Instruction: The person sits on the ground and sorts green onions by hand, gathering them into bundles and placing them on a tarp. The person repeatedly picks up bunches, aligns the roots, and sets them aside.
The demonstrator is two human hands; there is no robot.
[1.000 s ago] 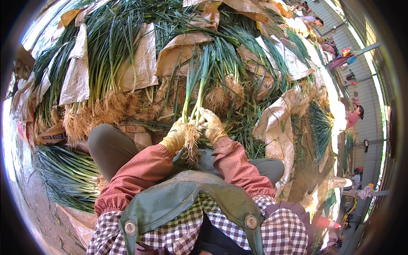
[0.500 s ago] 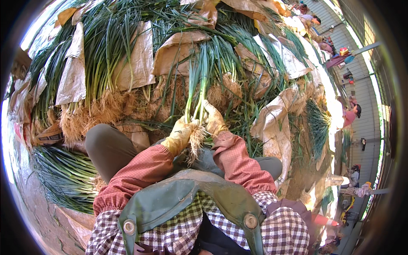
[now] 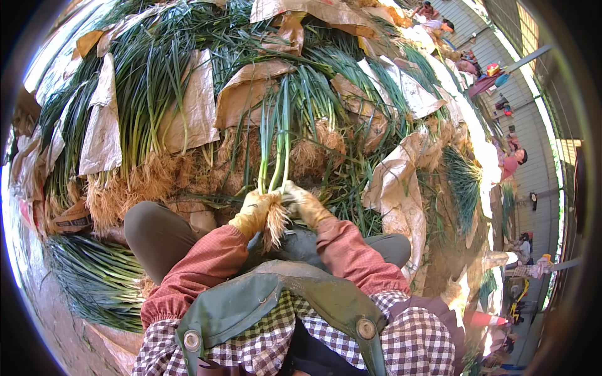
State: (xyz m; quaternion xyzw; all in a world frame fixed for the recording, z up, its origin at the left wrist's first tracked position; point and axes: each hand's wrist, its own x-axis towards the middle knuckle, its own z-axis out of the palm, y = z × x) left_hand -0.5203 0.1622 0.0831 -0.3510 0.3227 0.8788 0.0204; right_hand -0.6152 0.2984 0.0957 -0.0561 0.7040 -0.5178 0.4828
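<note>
A few green onion stalks (image 3: 276, 156) stand upright before me, white at the base, with pale hanging roots (image 3: 276, 222). My left hand (image 3: 251, 213), in a dirty yellow glove, is closed round their base just left of the roots. My right hand (image 3: 304, 203), also gloved, is closed at the same base on the right, fingertips partly hidden by stems and blur. Both hands are over my lap, between my bent knees and above a green apron.
Piled green onions (image 3: 141, 106) lie ahead among beige sacks (image 3: 188, 106), with another bundle (image 3: 94, 276) at lower left and one (image 3: 458, 188) at right. A crumpled sack (image 3: 395, 194) lies right of my hands. Other people (image 3: 511, 163) sit along the far right.
The view has shifted, so the pile sits lower and slightly leftward. My right hand has slid down from higher on the stems to the root base; my left hand keeps its hold.
</note>
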